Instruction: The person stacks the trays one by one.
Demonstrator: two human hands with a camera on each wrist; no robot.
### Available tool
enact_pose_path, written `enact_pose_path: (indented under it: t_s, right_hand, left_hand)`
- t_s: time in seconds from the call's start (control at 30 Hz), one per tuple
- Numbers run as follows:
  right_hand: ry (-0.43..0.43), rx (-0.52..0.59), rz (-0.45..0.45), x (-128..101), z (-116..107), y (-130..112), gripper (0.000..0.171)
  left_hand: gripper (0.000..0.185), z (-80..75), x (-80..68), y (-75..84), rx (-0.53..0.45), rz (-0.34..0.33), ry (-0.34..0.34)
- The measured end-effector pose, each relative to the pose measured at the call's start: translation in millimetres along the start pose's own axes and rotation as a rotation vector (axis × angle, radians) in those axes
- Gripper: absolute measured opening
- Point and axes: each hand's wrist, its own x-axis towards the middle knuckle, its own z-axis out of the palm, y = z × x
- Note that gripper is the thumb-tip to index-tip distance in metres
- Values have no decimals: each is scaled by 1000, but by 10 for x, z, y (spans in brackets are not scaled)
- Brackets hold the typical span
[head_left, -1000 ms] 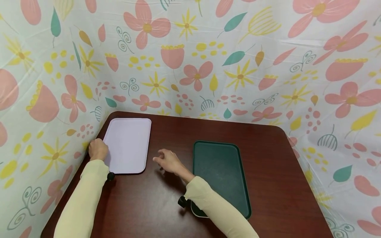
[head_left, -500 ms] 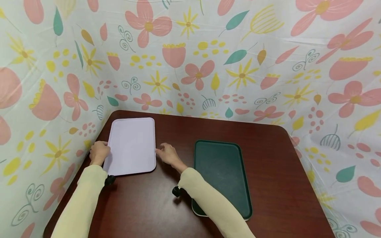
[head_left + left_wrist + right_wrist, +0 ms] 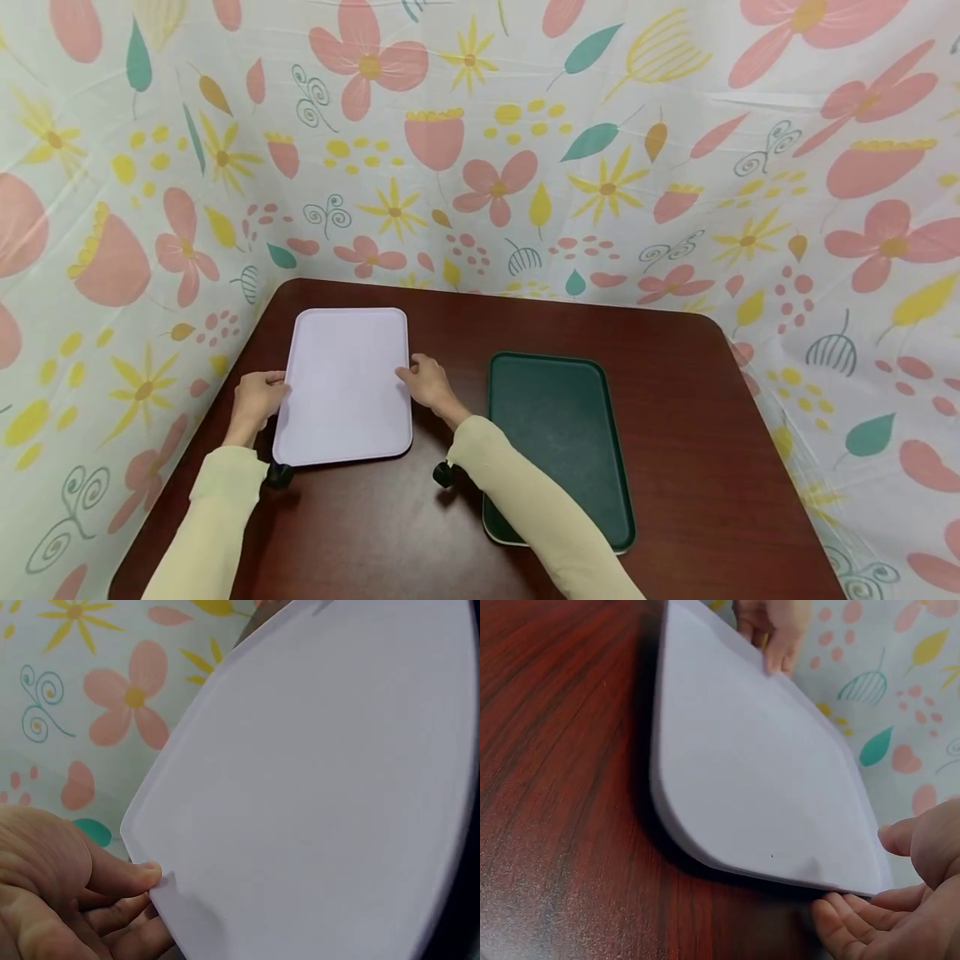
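Observation:
A pale lavender tray (image 3: 348, 392) is held between both hands at the left of the table in the head view. My left hand (image 3: 257, 402) pinches its left edge; the left wrist view shows the thumb (image 3: 139, 876) on the rim and the other fingers curled below. On the opposite side, my right hand (image 3: 429, 383) grips the right edge, with its fingers (image 3: 847, 919) under the rim and the thumb at the upper side in the right wrist view. A dark shadow band runs beneath the tray's near edge.
A dark green tray (image 3: 555, 417) lies on the reddish-brown wooden table (image 3: 360, 533) to the right, partly covered by the right sleeve (image 3: 525, 500). Its near edge shows a light rim below. A flower-patterned cloth (image 3: 480, 167) surrounds the table at the back and sides.
My right hand has come from the gap between the trays to the lavender tray's right edge. Both hands now hold that tray, which has shifted right and towards me. The green tray has stayed put.

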Motion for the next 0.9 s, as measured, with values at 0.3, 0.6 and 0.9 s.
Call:
enact_pose_path:
  t_s: [0.3,0.6,0.9]
  right_hand:
    - [22,163,33,17,-30,90,30]
    - [26,200,12,34,-136,157,43]
    - [-31,214,34,-17,-327,130,29]
  left_hand:
    - [44,39,-129,86,-36,-13,-38]
    - [44,41,-183,198,-108,17,-64]
    - [46,9,-208,185,-233,50,-143]
